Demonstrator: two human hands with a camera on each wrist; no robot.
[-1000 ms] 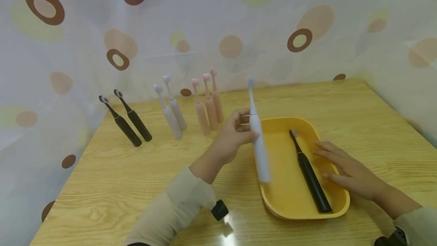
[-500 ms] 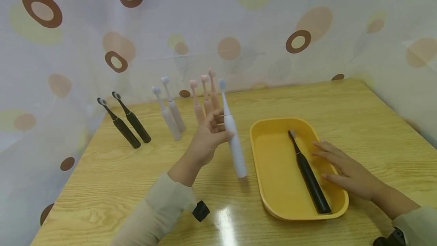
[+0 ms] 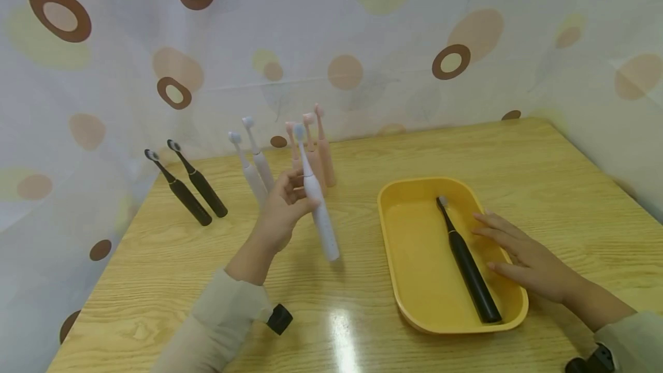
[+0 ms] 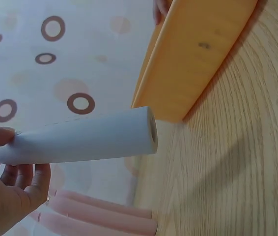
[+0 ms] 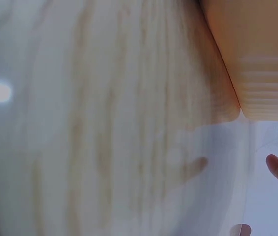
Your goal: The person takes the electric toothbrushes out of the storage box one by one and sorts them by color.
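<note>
My left hand (image 3: 282, 209) pinches a white electric toothbrush (image 3: 322, 217) by the upper part of its handle, brush head up. In the left wrist view the toothbrush handle (image 4: 90, 137) is raised over the table, its flat base facing the yellow tray (image 4: 198, 59). Behind this hand stand two more white toothbrushes (image 3: 254, 180) and several pink toothbrushes (image 3: 323, 157), partly hidden by it. My right hand (image 3: 533, 258) rests with fingers extended at the right rim of the yellow tray (image 3: 388, 246). Inside the tray lies a black electric toothbrush (image 3: 471, 272).
Two black toothbrushes (image 3: 189, 200) stand at the left of the wooden table (image 3: 171, 292). A patterned cloth (image 3: 290, 27) hangs behind the table and along its sides.
My left hand has carried the white toothbrush leftward, from over the tray's left edge to in front of the pink toothbrushes. The right hand stays at the tray's rim.
</note>
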